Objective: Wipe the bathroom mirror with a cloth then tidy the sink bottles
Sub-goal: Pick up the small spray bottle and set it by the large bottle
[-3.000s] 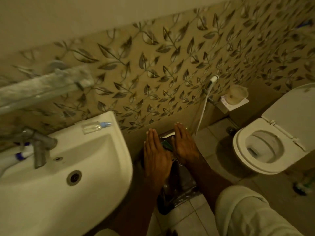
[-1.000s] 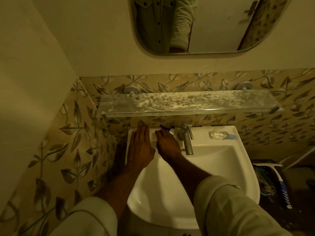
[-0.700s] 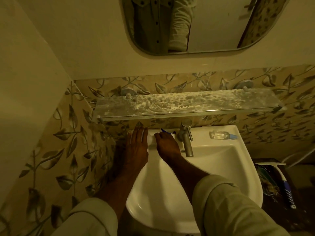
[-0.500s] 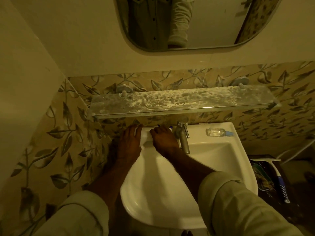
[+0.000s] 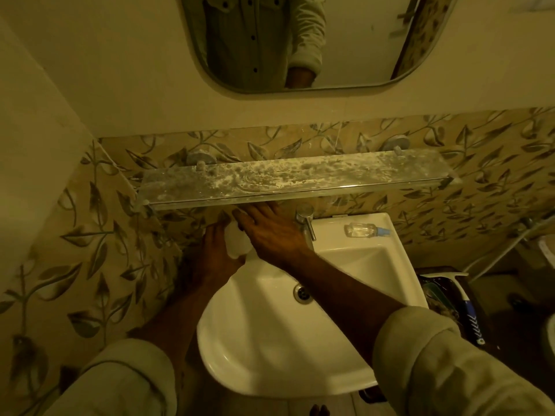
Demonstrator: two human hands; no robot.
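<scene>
Left hand (image 5: 216, 253) cups a white plastic bottle (image 5: 237, 241) from the left, fingers curled round it, at the back-left rim of the white ceramic sink (image 5: 270, 340). Right hand (image 5: 271, 232) lies over the bottle w/ fingers spread & flat; can't tell if it grips. Bottle mostly hidden btwn both hands; cap not visible. Small clear bottle w/ blue cap (image 5: 365, 230) lies on its side on the sink's back-right ledge, right of the metal tap (image 5: 306, 220). Dusty glass shelf (image 5: 294, 180) just above; rounded wall mirror (image 5: 315, 40) cut off at top.
</scene>
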